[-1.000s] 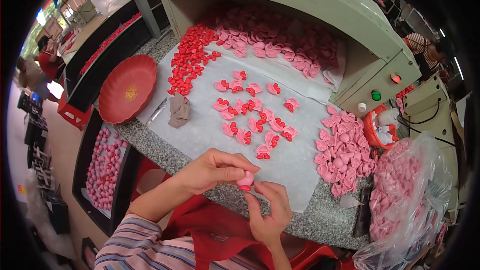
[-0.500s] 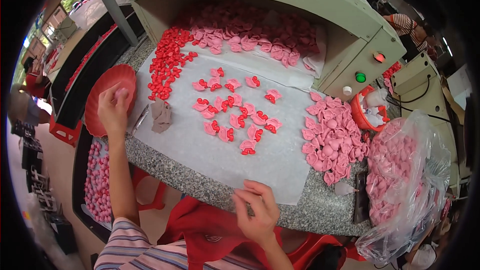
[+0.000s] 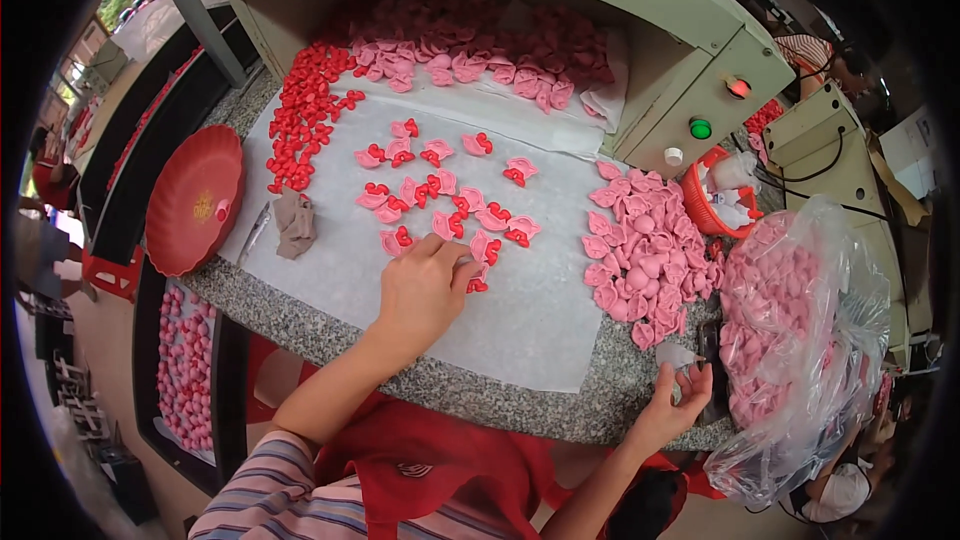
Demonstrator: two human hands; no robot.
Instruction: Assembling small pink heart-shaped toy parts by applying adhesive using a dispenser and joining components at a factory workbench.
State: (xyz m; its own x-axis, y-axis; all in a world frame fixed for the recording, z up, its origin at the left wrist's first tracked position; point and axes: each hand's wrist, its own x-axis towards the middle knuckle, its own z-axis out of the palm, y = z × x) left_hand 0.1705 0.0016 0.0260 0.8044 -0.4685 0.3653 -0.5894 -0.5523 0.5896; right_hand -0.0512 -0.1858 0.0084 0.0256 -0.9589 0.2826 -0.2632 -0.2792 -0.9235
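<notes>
The left hand (image 3: 422,292) lies palm-down on the white sheet (image 3: 520,310), its fingers curled over a small pink-and-red piece at the near edge of the assembled pieces (image 3: 445,195). The right hand (image 3: 680,405) hovers at the granite desk's (image 3: 300,325) front edge, fingers loosely spread and holding nothing, just below the heap of pink shells (image 3: 645,255), beside the clear bag (image 3: 800,330).
</notes>
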